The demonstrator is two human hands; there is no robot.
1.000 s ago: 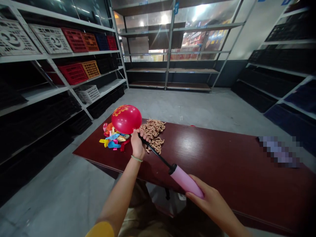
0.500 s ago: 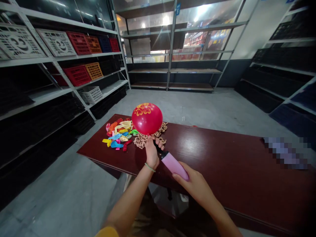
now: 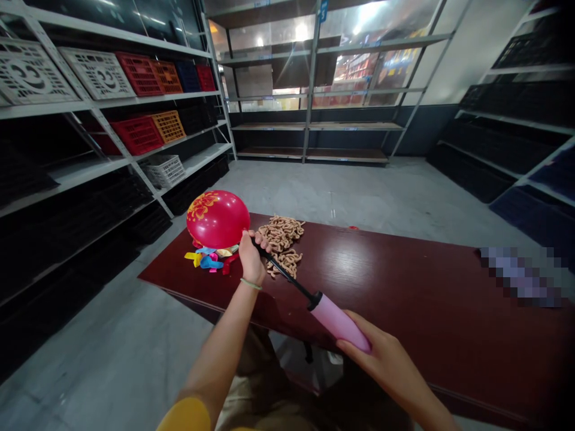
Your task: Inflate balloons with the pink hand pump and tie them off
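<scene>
The left hand (image 3: 252,256) was closed around the black front end of the pump (image 3: 339,323), and its thumb was near the neck of the red balloon (image 3: 218,219). Whether the thumb pressed this neck, I could not tell. The right hand (image 3: 381,353) grasped the pink barrel, and the black rod (image 3: 291,281) was showing between both hands. The balloon, round and with a yellow print, was above the far left part of the worktop (image 3: 381,269), in front of the loose flat balloons (image 3: 211,258). Beside them lay a heap of brown curled pieces (image 3: 281,239).

In my judgement, the neck was the weak place: if the left thumb became loose, the balloon could slip from the nozzle and fly away. Too much air could burst it, because the skin looked already tight. A crooked push of the barrel might bend the thin rod, and a wide swing could sweep flat balloons off the edge.
</scene>
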